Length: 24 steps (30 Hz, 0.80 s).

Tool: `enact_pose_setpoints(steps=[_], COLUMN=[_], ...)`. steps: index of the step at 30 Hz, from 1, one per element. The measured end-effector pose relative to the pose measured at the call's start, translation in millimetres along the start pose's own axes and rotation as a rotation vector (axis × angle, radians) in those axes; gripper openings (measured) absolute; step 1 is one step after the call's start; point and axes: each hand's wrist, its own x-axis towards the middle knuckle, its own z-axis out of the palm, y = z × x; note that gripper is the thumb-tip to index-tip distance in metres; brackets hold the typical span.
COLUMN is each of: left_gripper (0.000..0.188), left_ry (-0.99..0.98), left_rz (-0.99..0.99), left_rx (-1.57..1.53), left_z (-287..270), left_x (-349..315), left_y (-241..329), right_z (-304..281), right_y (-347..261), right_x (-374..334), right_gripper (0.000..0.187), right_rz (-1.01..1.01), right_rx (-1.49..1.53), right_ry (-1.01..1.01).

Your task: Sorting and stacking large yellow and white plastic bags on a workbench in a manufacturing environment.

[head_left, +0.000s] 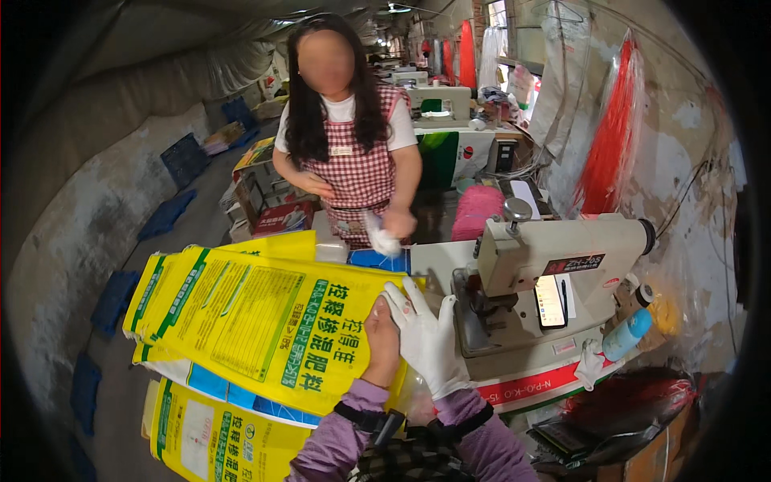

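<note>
And the left hand (382, 336), grip I can't tell, is right by the glove (438, 365) on the spread right hand (426, 333): a fitting step, seemingly, calling for a snug tug.

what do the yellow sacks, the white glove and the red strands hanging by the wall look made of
Yellow sacks: probably plastic, smooth with a slight sheen, lying in flat printed layers.
White glove: likely thin fabric, matte, close-fitting with soft creases.
Red strands: perhaps plastic string, somewhat glossy, hanging in fine lines; another fibre is possible.
</note>
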Motion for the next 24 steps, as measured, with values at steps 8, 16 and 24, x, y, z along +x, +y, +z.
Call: enact_pose_setpoints(steps=[8,16,24], left_gripper=[0.028,0.031,0.030], left_ry=[0.074,0.077,0.250], left_rz=[-0.062,-0.291,-0.272], left_rx=[-0.257,-0.374,-0.351], left_z=[-2.1,-14.0,-32.7], left_x=[-7.7,-25.6,-52.3], left_y=[-20.1,-18.7,-65.4], right_z=[0.1,-5.8,-24.5], right_y=[2.9,7.8,24.7], right_x=[-22.5,-51.5,-75.3], right_gripper=[0.050,0.051,0.052], right_rz=[-0.228,-0.270,0.103], right_rx=[-1.192,-2.524,-0.323], right_ry=[-0.094,-0.077,0.105])
